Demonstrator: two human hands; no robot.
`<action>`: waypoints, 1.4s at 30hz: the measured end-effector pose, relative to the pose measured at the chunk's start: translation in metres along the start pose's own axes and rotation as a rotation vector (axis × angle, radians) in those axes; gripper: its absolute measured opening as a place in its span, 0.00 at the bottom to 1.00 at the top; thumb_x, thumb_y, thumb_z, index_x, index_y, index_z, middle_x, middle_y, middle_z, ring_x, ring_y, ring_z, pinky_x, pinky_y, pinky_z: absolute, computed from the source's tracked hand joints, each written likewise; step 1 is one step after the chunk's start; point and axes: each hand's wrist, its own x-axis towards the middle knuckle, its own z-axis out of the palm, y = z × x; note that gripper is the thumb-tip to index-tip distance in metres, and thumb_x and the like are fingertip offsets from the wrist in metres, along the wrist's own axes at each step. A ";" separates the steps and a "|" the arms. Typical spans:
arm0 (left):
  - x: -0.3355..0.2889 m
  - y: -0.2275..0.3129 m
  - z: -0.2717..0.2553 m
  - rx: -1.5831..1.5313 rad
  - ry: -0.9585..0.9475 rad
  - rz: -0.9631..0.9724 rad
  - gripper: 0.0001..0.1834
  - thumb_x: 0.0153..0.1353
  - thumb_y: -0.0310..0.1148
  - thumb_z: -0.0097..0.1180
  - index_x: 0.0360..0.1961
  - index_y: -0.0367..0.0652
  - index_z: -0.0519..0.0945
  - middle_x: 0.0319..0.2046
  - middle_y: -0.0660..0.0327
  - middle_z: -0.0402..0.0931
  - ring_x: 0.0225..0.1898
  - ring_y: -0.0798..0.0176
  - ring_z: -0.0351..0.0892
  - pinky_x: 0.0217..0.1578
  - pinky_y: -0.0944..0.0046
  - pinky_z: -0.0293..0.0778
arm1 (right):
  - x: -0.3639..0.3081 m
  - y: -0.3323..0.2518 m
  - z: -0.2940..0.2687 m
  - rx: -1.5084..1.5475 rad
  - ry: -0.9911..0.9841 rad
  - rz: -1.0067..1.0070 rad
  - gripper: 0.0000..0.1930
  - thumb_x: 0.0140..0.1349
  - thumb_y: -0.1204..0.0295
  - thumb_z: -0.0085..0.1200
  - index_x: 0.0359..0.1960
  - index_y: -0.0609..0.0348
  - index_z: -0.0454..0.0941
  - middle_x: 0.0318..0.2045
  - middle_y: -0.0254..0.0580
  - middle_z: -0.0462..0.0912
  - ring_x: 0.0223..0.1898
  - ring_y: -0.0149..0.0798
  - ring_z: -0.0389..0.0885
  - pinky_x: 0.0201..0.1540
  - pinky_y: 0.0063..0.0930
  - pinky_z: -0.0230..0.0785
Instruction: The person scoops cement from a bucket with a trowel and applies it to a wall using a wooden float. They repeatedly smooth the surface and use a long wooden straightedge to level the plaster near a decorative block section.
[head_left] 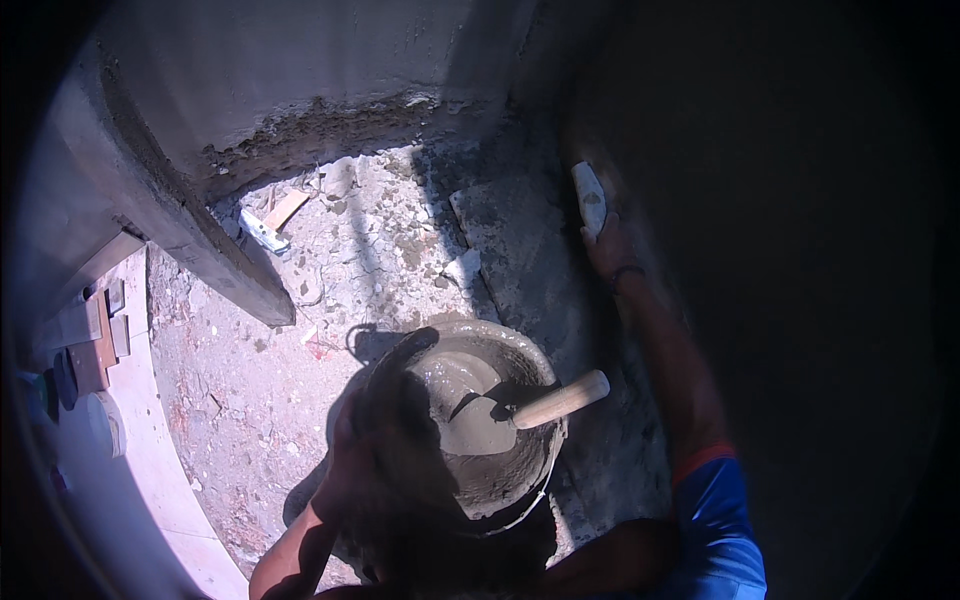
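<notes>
A bucket (545,362) of wet grey mortar (480,425) stands on the rough floor in front of me. A trowel lies in it, its wooden handle (563,399) jutting over the right rim and its blade partly sunk in the mortar. My left hand (347,455) grips the bucket's left side, its fingers mostly lost in shadow. Stretched out to the right, my right hand (610,248) is closed around a pale, elongated tool (590,198) held at the dark wall (760,270). That tool's exact kind is unclear.
Ahead rises a grey wall (340,60) with a crumbled lower edge. A slanting slab-like post (190,220) stands at left. Wood scraps (287,208) and a white piece (263,232) lie on the debris-strewn floor (380,230). Several boards (95,340) are at far left.
</notes>
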 end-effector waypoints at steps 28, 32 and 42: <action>-0.023 -0.067 -0.046 -0.017 0.158 0.104 0.31 0.47 0.23 0.54 0.56 0.35 0.66 0.47 0.57 0.73 0.48 0.65 0.73 0.53 0.64 0.67 | -0.065 -0.057 -0.325 -0.119 0.325 -0.081 0.25 0.63 0.53 0.50 0.47 0.67 0.68 0.43 0.64 0.79 0.46 0.60 0.78 0.47 0.50 0.69; -0.021 -0.066 -0.043 -0.120 0.068 0.135 0.31 0.47 0.23 0.53 0.56 0.35 0.66 0.49 0.56 0.73 0.50 0.64 0.72 0.55 0.63 0.65 | -0.124 -0.031 -0.349 -0.299 0.229 0.009 0.26 0.65 0.51 0.46 0.47 0.66 0.67 0.41 0.63 0.79 0.44 0.60 0.78 0.45 0.50 0.68; -0.023 -0.070 -0.051 0.111 0.147 0.080 0.30 0.47 0.24 0.52 0.57 0.34 0.66 0.49 0.55 0.72 0.51 0.63 0.71 0.55 0.64 0.65 | -0.274 0.038 -0.318 -0.345 0.201 0.166 0.26 0.67 0.52 0.44 0.51 0.65 0.63 0.40 0.68 0.77 0.44 0.65 0.76 0.45 0.53 0.67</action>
